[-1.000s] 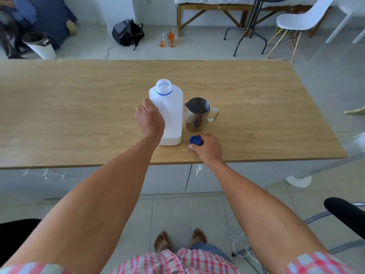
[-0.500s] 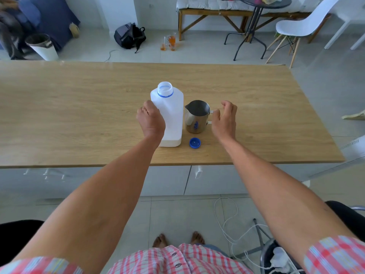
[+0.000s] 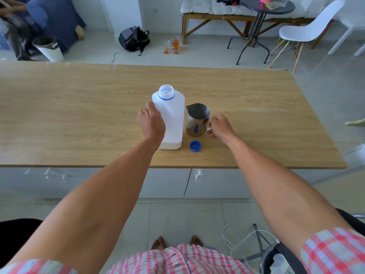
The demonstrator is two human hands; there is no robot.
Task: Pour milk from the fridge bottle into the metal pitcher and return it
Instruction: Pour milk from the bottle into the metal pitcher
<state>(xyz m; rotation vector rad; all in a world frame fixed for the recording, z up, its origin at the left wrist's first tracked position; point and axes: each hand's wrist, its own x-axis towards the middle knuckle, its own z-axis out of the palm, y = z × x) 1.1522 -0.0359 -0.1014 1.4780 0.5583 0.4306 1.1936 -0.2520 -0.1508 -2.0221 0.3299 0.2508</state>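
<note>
A white plastic milk bottle [image 3: 173,117] with a blue neck ring stands upright and uncapped on the wooden table [image 3: 79,115]; a thin layer of milk shows at its bottom. My left hand [image 3: 151,122] grips its left side. Right beside the bottle stands the shiny metal pitcher [image 3: 196,119], spout toward the bottle. My right hand [image 3: 220,126] closes its fingers on the pitcher's handle, which the hand hides. The blue cap [image 3: 195,145] lies upside down on the table in front of the pitcher.
The table's near edge runs just below the cap. Beyond the table are a black backpack [image 3: 134,38], glasses on the floor [image 3: 173,46], a white chair [image 3: 308,30], a round black table [image 3: 264,8] and a bin [image 3: 49,49]. Cables lie on the floor by my feet.
My right hand let go of the blue cap on the table, rose to the pitcher's right side and closed on its handle. My left hand stayed on the bottle.
</note>
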